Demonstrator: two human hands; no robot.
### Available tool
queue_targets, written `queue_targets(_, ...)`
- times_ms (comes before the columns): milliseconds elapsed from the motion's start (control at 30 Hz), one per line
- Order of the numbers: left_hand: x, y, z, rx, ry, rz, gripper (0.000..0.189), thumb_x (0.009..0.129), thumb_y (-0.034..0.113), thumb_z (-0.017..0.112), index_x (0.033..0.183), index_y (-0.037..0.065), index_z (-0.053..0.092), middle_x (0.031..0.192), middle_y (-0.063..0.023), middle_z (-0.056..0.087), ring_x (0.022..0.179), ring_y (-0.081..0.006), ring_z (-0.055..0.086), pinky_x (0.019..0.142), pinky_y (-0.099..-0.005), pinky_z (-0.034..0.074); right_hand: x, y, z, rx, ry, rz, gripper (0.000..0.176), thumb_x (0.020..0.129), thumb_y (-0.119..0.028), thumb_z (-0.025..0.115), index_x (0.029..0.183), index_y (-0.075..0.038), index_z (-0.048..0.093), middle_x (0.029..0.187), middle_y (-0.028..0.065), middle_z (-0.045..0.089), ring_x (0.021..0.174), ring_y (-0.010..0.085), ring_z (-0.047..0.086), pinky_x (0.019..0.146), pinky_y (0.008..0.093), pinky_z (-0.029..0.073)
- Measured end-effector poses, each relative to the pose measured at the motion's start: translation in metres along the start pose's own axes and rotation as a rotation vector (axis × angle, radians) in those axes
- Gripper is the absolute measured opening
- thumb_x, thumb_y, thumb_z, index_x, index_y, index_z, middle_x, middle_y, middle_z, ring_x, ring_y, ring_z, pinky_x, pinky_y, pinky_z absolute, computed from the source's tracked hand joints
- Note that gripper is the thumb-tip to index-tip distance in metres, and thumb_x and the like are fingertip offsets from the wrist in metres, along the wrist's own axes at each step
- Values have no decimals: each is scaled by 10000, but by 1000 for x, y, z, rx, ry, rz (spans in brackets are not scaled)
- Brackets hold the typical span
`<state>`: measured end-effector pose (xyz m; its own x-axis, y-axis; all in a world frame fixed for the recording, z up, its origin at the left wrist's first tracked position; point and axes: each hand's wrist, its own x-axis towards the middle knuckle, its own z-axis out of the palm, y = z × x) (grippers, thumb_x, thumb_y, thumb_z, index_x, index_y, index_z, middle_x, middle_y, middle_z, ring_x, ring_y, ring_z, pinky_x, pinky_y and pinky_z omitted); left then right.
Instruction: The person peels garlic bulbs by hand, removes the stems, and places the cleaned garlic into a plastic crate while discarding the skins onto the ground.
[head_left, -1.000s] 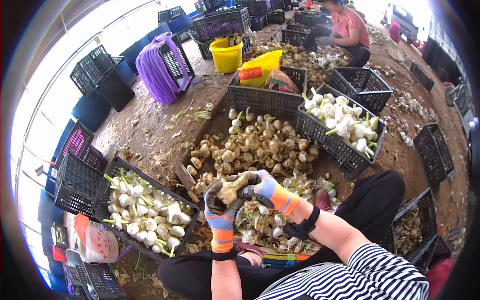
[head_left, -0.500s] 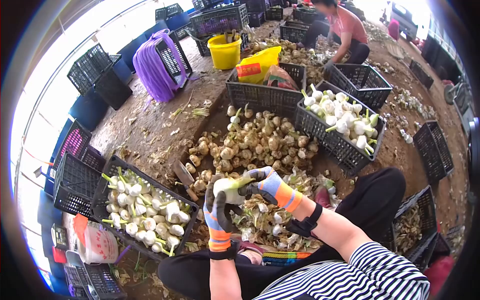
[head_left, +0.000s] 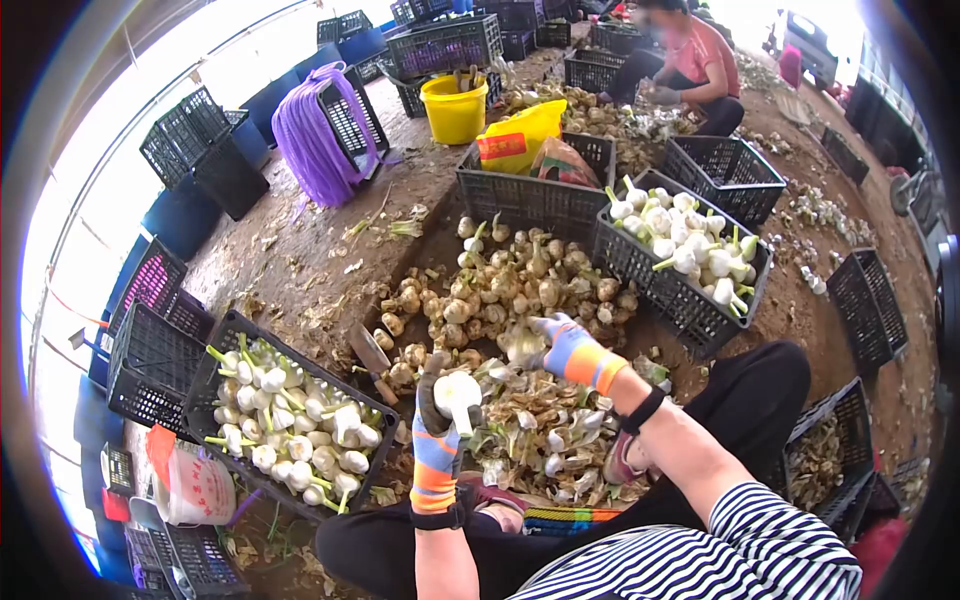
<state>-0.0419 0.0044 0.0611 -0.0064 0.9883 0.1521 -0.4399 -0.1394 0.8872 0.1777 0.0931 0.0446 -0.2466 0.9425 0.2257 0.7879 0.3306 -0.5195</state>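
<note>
My left hand (head_left: 437, 405), in a grey, blue and orange work glove, is closed around a white garlic bulb (head_left: 458, 393) whose cut stem points down. To its right, my gloved right hand (head_left: 572, 350) is apart from the bulb, fingers stretched out to the left. Just under those fingers is a blurred pale piece of garlic skin (head_left: 522, 345), seemingly loose. Beyond both hands lies a heap of unpeeled garlic bulbs (head_left: 540, 270). Below my right hand spreads a pile of stripped garlic skins (head_left: 545, 430).
A black crate (head_left: 375, 455) of cleaned garlic stands at left, another crate (head_left: 660, 290) of it at right. A wooden-handled blade (head_left: 372, 350) lies near the heap. Behind are a crate (head_left: 530, 205) with a yellow bag (head_left: 525, 135), a yellow bucket (head_left: 455, 110) and a seated co-worker (head_left: 700, 60).
My right hand has left the bulb, moving right and away from me, and its fingers have spread. The bulb, now bare white, has turned stem-down in my left hand.
</note>
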Motion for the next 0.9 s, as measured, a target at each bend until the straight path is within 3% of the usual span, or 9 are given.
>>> queue_targets(67,0,-3,6,-37,45,-59,735,736,-55,688,1371,68,339,1076,-86,539,900,-178,591,674,-308,558,-3,-37,-23,349,-18,-121,398,734,-235,756,1066,-43,648,1078,141,611,966,309,606,826,353,489)
queue_targets(133,1,-5,12,262,52,-58,782,746,14,698,1402,27,274,1121,-85,548,950,-175,578,834,-282,500,-4,-65,-38,593,-177,-322,361,735,-198,744,1056,-60,651,1026,123,618,942,289,613,837,339,482)
queue_targets(267,-1,-14,11,432,-15,18,833,700,33,766,1388,36,295,1232,-101,508,1093,-172,526,925,-308,453,0,-97,-52,-91,-390,-425,336,650,-134,669,976,-59,645,947,111,600,881,314,605,780,381,492)
queue_targets(400,-2,-22,3,630,-16,81,804,696,35,773,1369,36,332,1235,-85,501,1084,-171,529,934,-305,446,0,-106,-51,-219,-395,-452,268,674,-155,644,922,-59,623,935,121,590,867,317,601,771,388,490)
queue_targets(533,1,-16,10,255,181,158,658,729,-41,712,1313,30,417,1195,-82,538,1039,-171,552,907,-294,466,7,-87,-24,213,-85,-283,208,711,-93,662,892,-21,588,852,156,591,801,284,603,720,374,476)
queue_targets(600,1,-17,5,38,363,104,622,710,25,772,1251,8,466,1171,-100,564,1035,-193,565,911,-322,475,3,-80,-14,628,-205,-112,169,751,-54,638,899,1,578,790,150,600,724,206,570,681,337,464)
queue_targets(633,2,-24,2,47,403,166,508,751,9,732,1206,-5,508,1147,-103,582,1028,-184,570,894,-322,485,-2,-87,-9,875,-321,-15,189,783,-150,614,882,9,590,803,213,614,784,349,603,715,377,469)
queue_targets(733,-2,-30,-12,-28,519,84,335,855,59,636,1171,-4,546,1122,-94,596,995,-175,587,863,-293,496,-7,-93,-3,436,-128,-208,171,764,-119,595,890,-7,562,883,201,583,841,376,582,743,417,470)
queue_targets(900,0,-14,-14,-199,466,58,384,878,134,625,1221,7,509,1102,-84,597,984,-192,595,870,-325,505,29,-52,36,223,67,11,221,735,-119,602,929,-21,562,943,201,577,896,382,571,780,428,471)
